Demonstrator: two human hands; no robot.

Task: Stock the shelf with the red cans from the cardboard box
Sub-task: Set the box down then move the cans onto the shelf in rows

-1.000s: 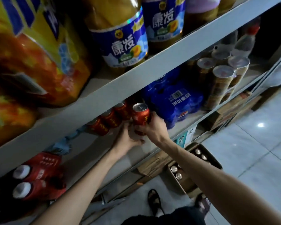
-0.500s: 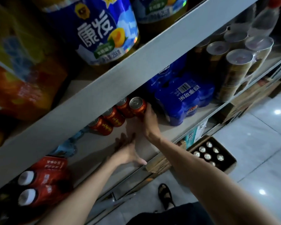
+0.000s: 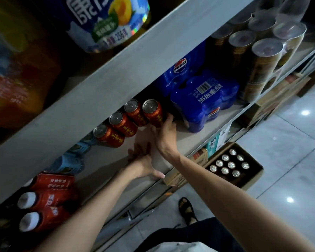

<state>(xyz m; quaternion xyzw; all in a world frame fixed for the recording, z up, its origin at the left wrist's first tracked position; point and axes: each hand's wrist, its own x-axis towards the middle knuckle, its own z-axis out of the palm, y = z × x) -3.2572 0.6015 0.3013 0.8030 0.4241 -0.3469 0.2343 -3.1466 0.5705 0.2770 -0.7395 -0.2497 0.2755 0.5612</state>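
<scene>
Okay, right hand [image 3: 166,136] grips the rightmost red can [image 3: 152,113], last of four in a row on the shelf [image 3: 102,166], just left of the Pepsi pack [image 3: 204,100]. Nearer, left hand [image 3: 141,160] lies flat on it, fingers straight. The cardboard box [image 3: 254,176] sits on the floor, right.

- Both arms bare and stretched forward.
- The right grip [image 3: 165,132] has thumb and fingers curled round the base of a red can [image 3: 153,113].
- The left grip [image 3: 141,161] lies palm down, fingers straight and spread, thumb out to the right, just beside the right wrist.
</scene>
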